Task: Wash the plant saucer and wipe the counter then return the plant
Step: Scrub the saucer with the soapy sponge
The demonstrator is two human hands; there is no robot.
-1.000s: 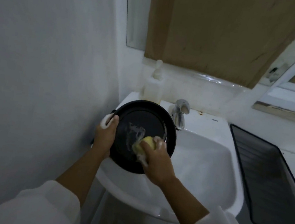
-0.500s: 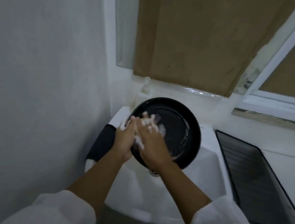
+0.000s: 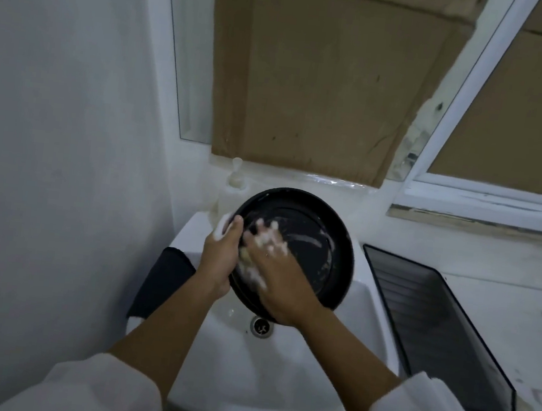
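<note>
The right hand [image 3: 275,285] has slid from the saucer's lower middle to its left side. There its foamy, splayed fingers press a yellowish sponge [image 3: 245,259] flat on the inner face, just beside the left hand [image 3: 220,257], which grips the rim. The black plant saucer [image 3: 312,244] is held tilted above the sink basin [image 3: 276,381], so scrubbing looks to be under way, and the next move is likely rinsing off the foam.

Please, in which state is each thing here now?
saucer: tilted over the sink, soapy
left hand: grips saucer rim
right hand: presses sponge on saucer, foamy
sponge: mostly hidden
sink: drain unplugged
soap bottle: upright
dark cloth: draped over sink edge
</note>
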